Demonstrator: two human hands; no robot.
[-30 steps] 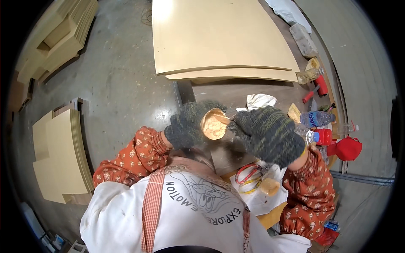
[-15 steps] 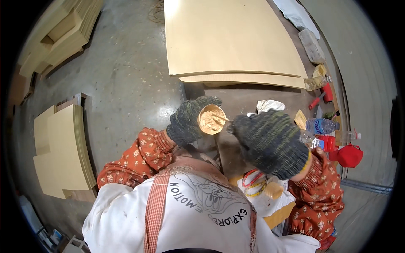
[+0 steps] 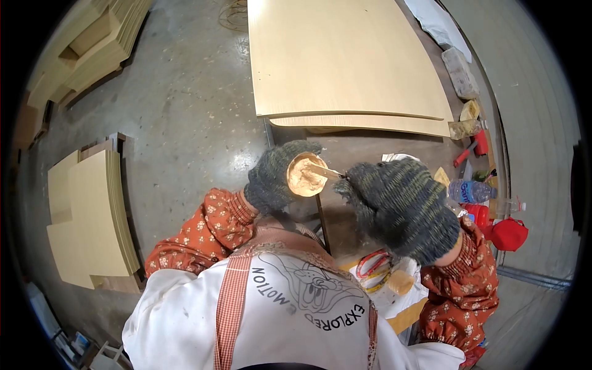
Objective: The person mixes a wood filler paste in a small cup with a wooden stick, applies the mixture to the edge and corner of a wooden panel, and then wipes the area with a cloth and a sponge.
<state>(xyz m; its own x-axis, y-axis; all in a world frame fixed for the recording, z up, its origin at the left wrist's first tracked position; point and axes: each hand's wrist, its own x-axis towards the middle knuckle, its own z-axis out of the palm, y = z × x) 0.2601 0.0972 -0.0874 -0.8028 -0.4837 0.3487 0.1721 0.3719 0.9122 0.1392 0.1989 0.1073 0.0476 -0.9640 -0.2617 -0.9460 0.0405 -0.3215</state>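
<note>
Peach paste (image 3: 301, 180): cup (image 3: 303, 195) within left hand's clasp (image 3: 270, 177)
Right hand (image 3: 402, 211) pinches stick (image 3: 327, 172) over cup; more stick shows than earlier.

The cup (image 3: 289, 174) sits in the left hand (image 3: 275, 177), with paste (image 3: 303, 180) in it and a stick (image 3: 329, 172) running from the paste rightward to the right hand (image 3: 404, 209). Beyond both hands, panels (image 3: 348, 61) lie one over another on the table (image 3: 364, 140), while a bottle (image 3: 472, 191) lies right of the right hand and a block (image 3: 401, 282) (nearer the body) is just left of the right sleeve (image 3: 461, 296). Far to the left, well apart from the table, is a stack of boards (image 3: 98, 216).
</note>
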